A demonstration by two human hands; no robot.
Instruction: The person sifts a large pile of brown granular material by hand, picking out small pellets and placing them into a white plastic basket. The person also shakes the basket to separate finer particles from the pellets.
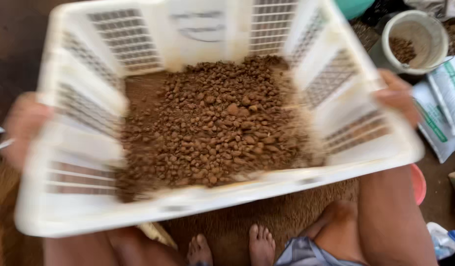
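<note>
White plastic basket [208,197] sieving reddish-brown clay pellets [212,128].
Gripping opposite basket walls, left hand [21,129] and right hand [397,96] closed on rims; fine soil [267,216] piling beneath, coarse pellets remaining inside, sifting apparently partway.

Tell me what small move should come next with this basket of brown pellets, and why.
Probably tip the white slotted basket level. The left hand and right hand grip opposite rims, and it sits tilted, with the reddish-brown clay pellets heaped unevenly and fine dust gathered on one side.
</note>
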